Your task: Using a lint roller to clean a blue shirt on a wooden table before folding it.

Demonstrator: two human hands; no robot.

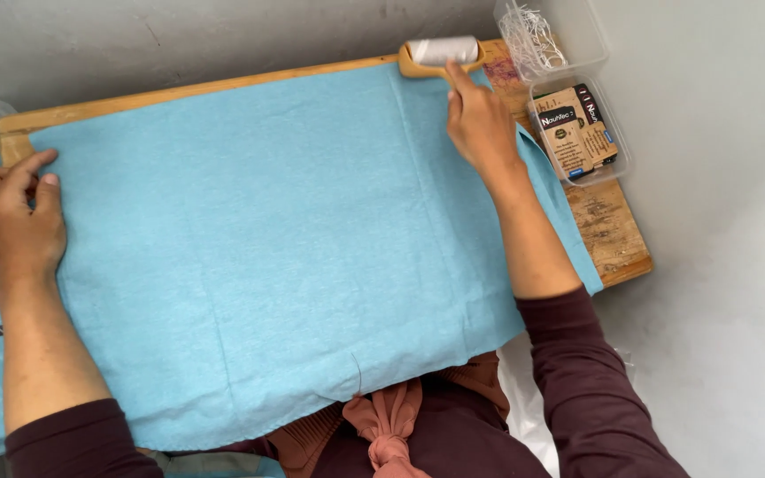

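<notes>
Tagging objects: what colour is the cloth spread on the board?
Light blue, plain with no pattern. The cloth shows best in the head view, the only one.

The blue cloth [267, 239] lies flat across the counter [617, 239], open between the hands. Along the far edge a lint roller [440, 53] blocks the way, and two clear boxes [568, 97] crowd the far right corner, apparently touching each other.
</notes>
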